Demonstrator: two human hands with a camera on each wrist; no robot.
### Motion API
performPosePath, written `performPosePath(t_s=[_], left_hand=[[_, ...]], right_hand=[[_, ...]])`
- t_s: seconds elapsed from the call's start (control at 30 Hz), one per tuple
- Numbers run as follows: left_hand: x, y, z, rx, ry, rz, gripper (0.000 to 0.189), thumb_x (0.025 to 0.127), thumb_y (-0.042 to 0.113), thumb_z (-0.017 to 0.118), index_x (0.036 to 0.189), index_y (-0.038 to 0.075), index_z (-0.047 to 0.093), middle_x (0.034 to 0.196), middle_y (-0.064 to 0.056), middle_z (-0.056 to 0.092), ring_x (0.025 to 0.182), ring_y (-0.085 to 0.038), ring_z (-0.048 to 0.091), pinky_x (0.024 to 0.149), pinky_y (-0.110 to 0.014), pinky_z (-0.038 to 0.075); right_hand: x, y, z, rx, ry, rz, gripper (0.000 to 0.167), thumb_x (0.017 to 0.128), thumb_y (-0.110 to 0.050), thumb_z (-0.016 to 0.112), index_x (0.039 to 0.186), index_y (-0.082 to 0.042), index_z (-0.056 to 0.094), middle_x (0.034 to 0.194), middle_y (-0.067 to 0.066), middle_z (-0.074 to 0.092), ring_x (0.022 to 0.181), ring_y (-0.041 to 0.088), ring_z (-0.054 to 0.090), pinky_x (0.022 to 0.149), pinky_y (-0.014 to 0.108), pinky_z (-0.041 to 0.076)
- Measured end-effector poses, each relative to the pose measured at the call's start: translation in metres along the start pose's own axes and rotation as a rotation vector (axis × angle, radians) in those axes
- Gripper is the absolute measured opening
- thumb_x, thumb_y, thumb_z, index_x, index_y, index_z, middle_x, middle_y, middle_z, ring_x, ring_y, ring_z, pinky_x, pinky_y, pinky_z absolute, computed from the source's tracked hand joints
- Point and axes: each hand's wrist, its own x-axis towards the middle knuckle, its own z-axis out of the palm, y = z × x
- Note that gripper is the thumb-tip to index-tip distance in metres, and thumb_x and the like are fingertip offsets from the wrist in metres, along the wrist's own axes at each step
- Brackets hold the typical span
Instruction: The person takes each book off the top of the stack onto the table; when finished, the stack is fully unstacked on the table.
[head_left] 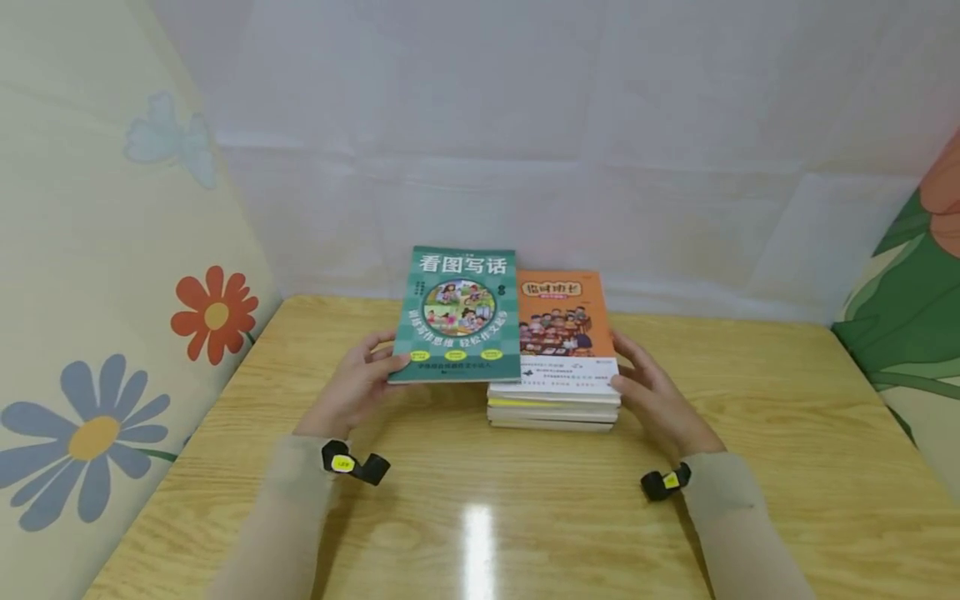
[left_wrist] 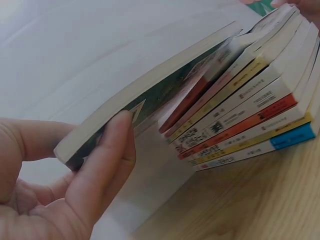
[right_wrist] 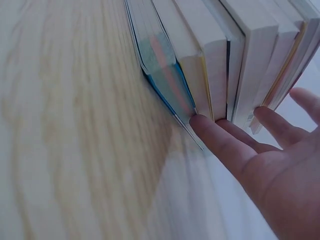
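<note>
My left hand (head_left: pixel 358 379) pinches the lower left edge of a green book (head_left: pixel 465 312) with a round picture on its cover. In the left wrist view the thumb and fingers clasp that book (left_wrist: pixel 150 92), which slants up from the stack's top. Under its right edge lies an orange and white book (head_left: pixel 566 321), uppermost in a stack of several books (head_left: pixel 555 414). Colored spines show in the left wrist view. Along the stack's right side is my right hand (head_left: pixel 660 396). In the right wrist view its extended fingers (right_wrist: pixel 220 140) touch the books' edges.
The stack stands on a wood-grain table (head_left: pixel 480 492), near a white cloth backdrop (head_left: pixel 525 125). A flower-printed panel (head_left: pixel 135 292) rises at the left and another printed panel (head_left: pixel 911 317) at the right. Both wrists wear small black cameras.
</note>
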Motion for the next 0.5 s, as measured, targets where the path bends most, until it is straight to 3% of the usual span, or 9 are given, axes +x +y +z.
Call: performPosePath(t_s=[0.13, 0.27, 0.5], left_hand=[[0.0, 0.003, 0.003, -0.042, 0.009, 0.0, 0.039, 0.103, -0.003, 0.051, 0.139, 0.002, 0.036, 0.106, 0.0, 0.069, 0.09, -0.013, 0.071, 0.081, -0.03, 0.061], [0.0, 0.004, 0.004, -0.081, -0.003, -0.009, 0.033, 0.103, -0.003, 0.051, 0.133, 0.008, 0.042, 0.106, -0.001, 0.07, 0.091, -0.014, 0.072, 0.081, -0.029, 0.061], [-0.001, 0.002, -0.004, -0.056, -0.048, -0.013, 0.029, 0.105, -0.001, 0.05, 0.13, 0.013, 0.047, 0.108, -0.001, 0.07, 0.094, -0.014, 0.072, 0.082, -0.03, 0.061]], right_hand=[[-0.008, 0.001, -0.013, -0.008, 0.009, 0.004, 0.067, 0.105, -0.027, 0.058, 0.162, -0.038, 0.023, 0.168, 0.0, 0.014, 0.145, 0.036, 0.032, 0.111, 0.044, 0.041], [-0.014, 0.003, -0.025, -0.007, 0.019, 0.007, 0.068, 0.105, -0.028, 0.058, 0.162, -0.039, 0.022, 0.168, -0.001, 0.014, 0.144, 0.036, 0.033, 0.111, 0.05, 0.041], [-0.027, 0.005, -0.048, -0.019, 0.039, -0.002, 0.068, 0.105, -0.029, 0.057, 0.161, -0.04, 0.022, 0.168, -0.001, 0.015, 0.144, 0.037, 0.033, 0.11, 0.053, 0.042]])
